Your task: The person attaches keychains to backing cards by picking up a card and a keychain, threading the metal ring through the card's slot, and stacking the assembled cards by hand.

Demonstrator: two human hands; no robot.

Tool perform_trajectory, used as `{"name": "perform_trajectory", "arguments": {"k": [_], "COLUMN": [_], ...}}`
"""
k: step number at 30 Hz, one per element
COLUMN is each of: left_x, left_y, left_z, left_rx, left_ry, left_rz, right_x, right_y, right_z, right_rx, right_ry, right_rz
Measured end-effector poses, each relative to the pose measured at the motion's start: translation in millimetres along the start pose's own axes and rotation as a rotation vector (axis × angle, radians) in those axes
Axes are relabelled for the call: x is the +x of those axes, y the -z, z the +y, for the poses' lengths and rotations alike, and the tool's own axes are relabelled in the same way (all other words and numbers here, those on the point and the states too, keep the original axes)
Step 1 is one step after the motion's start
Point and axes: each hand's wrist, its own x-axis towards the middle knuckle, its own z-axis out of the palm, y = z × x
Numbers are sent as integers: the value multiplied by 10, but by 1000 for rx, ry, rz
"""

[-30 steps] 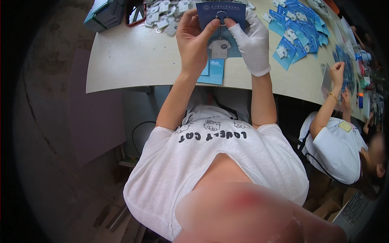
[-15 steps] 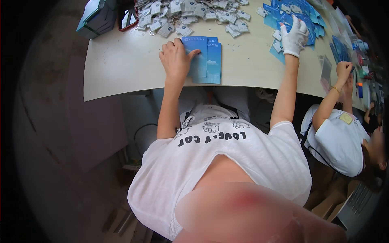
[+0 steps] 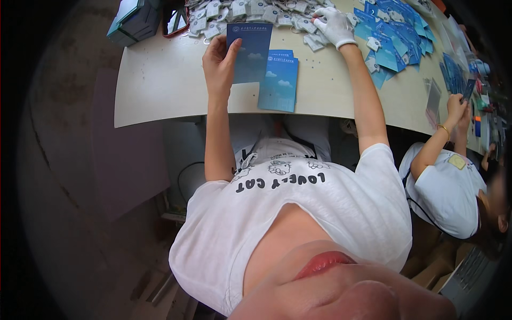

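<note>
So over on the far left, past our left grip, we've got a stack of dark boxes (image 3: 132, 25) on the pale tabletop (image 3: 165, 88), then a glossy rectangle with a red rim (image 3: 176, 22) just beside it. Next is our bare left grip (image 3: 217, 64), clamped on a blue card (image 3: 250, 50), thumb across the front and fingers tucked behind. The card's held up, cloud picture facing us. Beyond that grip there's a big messy heap of white shirt-shaped keychains (image 3: 248, 9). Just right of the held card, a small stack of similar cards (image 3: 278, 88) lies near our edge, between our two grips but closer to us. Our right grip (image 3: 335, 28), in a white glove, reaches over the right end of the heap, fingers bent. Honestly we can't tell if it's pinching a keychain. Right of that grip, a loose pile of blue cards with keychains on them (image 3: 399, 37) spreads out. Farther right, well apart from our grips, sits another person in a white top (image 3: 448, 186).
</note>
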Motion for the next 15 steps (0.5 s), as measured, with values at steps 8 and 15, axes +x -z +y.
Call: {"name": "perform_trajectory", "arguments": {"k": [8,15], "left_x": [47,179], "left_y": [-254,-457], "left_z": [30,-59], "left_rx": [-368,-132], "left_ry": [-23,-304], "left_rz": [37,153], "right_x": [44,-49], "right_y": [-56,366], "right_z": [162,45], "right_rx": [-12,203], "right_ry": [-39,-68], "right_rz": [-156,-148]}}
